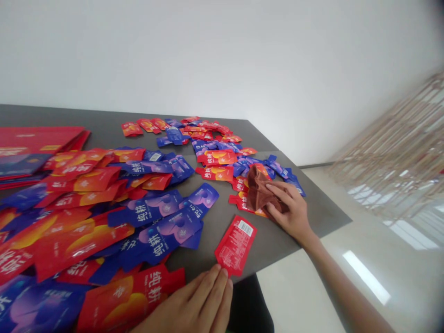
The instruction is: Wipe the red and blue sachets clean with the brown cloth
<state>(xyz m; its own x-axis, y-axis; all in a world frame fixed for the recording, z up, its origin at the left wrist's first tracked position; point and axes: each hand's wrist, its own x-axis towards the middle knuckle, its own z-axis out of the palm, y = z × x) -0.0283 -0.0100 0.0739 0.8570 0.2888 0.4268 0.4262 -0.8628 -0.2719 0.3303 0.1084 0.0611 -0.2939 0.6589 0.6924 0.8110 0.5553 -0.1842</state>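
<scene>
My left hand [204, 300] has its fingers pressed together over the narrow neck of a red pouch [237, 245]. That pouch lies flat by the table's front edge, its printed back with a barcode facing up; my thumb is hidden. My right hand [289, 203] is closed around a crumpled brown cloth [258, 189]. The cloth rests over red and blue pouches at the right side of the table and partly covers them. To the left of my left hand, a large heap of red and blue pouches [149, 231] overlaps in loose layers.
Flat red and blue packaging [38, 138] is stacked at the far left. More small pouches [201, 129] spread along the back of the grey table [312, 203]. A white wall [173, 55] stands behind. Past the right edge are pale floor and a blurred rack of thin poles [391, 129].
</scene>
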